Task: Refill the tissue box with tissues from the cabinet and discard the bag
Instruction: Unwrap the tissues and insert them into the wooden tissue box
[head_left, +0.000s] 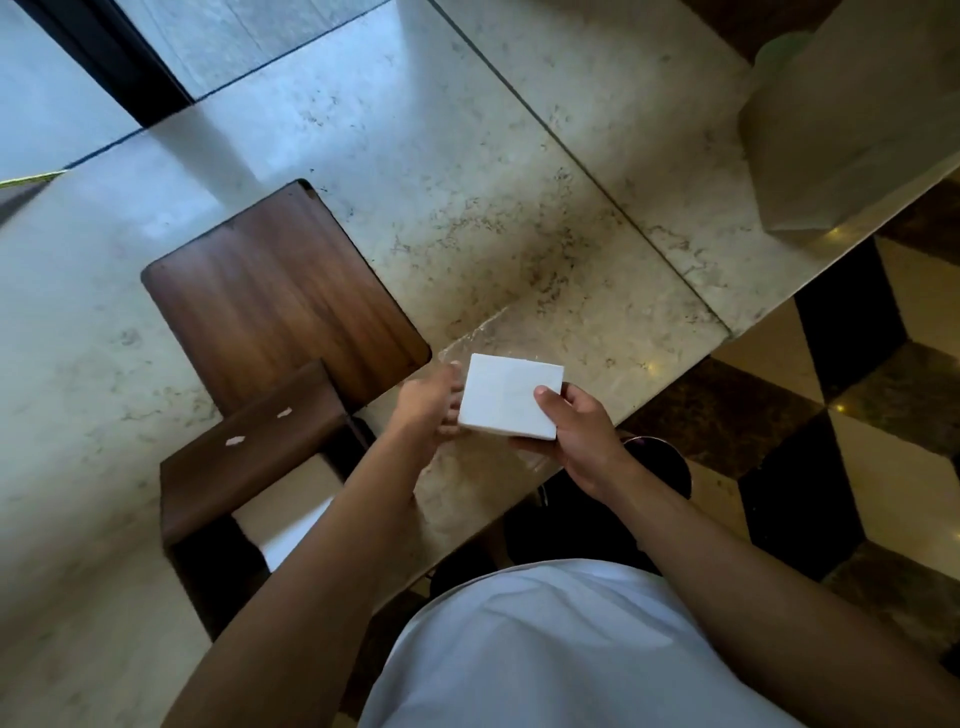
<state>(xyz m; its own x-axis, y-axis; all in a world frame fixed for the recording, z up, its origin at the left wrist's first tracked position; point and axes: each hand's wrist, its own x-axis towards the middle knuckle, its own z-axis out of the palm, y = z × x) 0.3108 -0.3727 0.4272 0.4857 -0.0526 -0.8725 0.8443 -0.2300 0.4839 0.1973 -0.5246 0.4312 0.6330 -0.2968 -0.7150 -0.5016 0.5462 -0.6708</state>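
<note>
A white stack of tissues (511, 400) is held just above the marble counter's near edge. My right hand (576, 434) grips its right side, thumb on top. My left hand (428, 405) is closed at the stack's left edge, pinching the clear plastic bag (485, 332), which spreads out behind and under the stack. The dark wooden tissue box (249, 467) stands to the left of my left forearm, with something white showing in its opening. Its flat wooden panel (280, 296) lies on the counter just beyond it.
The marble counter (467, 182) runs away to the upper right, where a pale blurred object (841, 130) stands. A dark round object (665, 457) sits below the counter edge under my right wrist. Checkered floor tiles (857, 415) lie to the right.
</note>
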